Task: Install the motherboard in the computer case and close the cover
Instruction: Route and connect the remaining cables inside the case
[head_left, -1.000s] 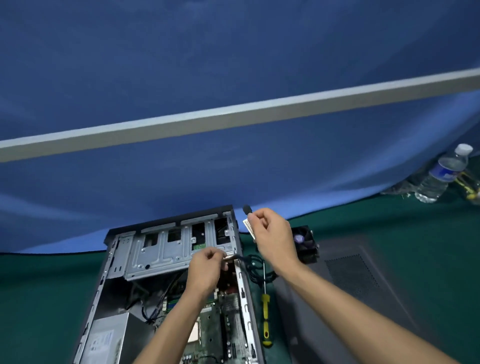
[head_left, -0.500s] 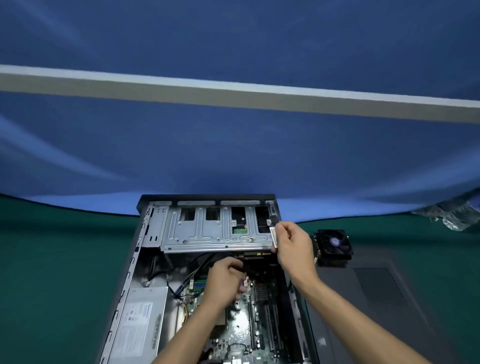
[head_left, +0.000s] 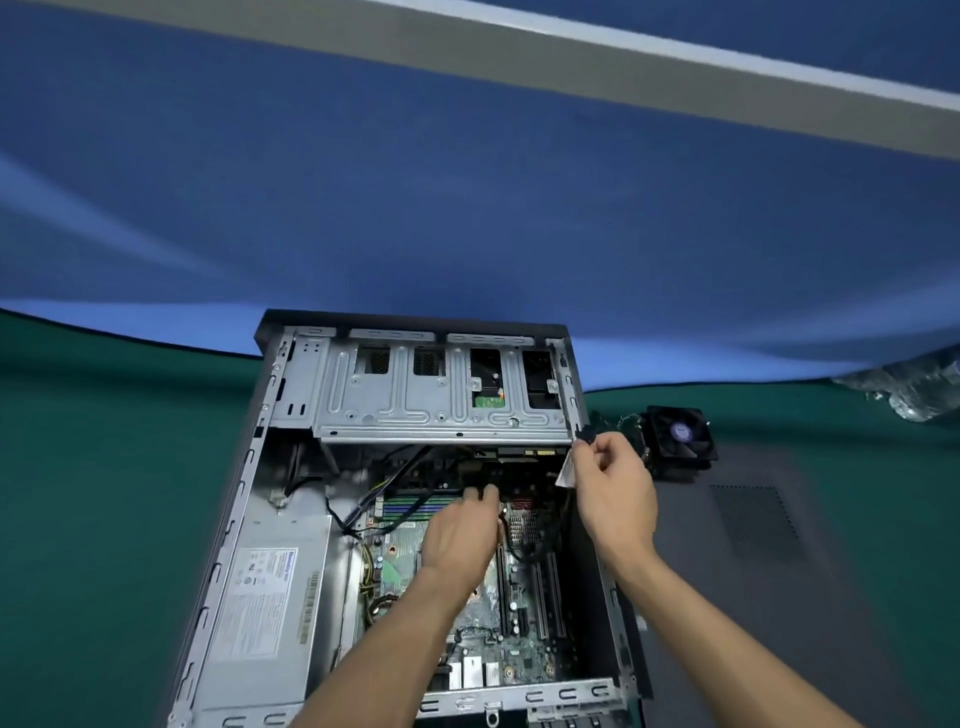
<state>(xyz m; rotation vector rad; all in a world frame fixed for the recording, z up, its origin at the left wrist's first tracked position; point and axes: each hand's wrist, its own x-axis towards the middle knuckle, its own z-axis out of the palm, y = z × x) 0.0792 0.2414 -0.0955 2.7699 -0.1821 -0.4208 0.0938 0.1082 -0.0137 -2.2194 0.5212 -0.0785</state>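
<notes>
The open grey metal computer case (head_left: 291, 467) lies on its side on the green table cover (head_left: 104, 467) in front of you, with the green motherboard (head_left: 483, 618) already seated on its floor. Your left hand (head_left: 457, 540) reaches down inside over the board, fingers curled toward the black cables (head_left: 363, 504) near the blue and green memory slots (head_left: 415, 506); whether it actually pinches one you cannot tell, as the fingertips are blurred and in shadow. Your right hand (head_left: 613, 493) is raised at the case's right wall, thumb and fingers pinching a small black connector with a white paper tag (head_left: 569, 467) hanging from it, just under the corner of the silver perforated drive cage (head_left: 441, 405) that spans the far end of the case. The boxy silver power supply with its white label (head_left: 260, 597) fills the near left corner. Outside, to the right, a black square cooler fan (head_left: 680, 434) sits at the far edge of the dark grey vented side cover (head_left: 753, 545), which lies flat beside the case. A crumpled clear plastic item (head_left: 914, 389) lies at the far right, too blurred to identify. A blue cloth backdrop (head_left: 467, 208) hangs behind everything.
</notes>
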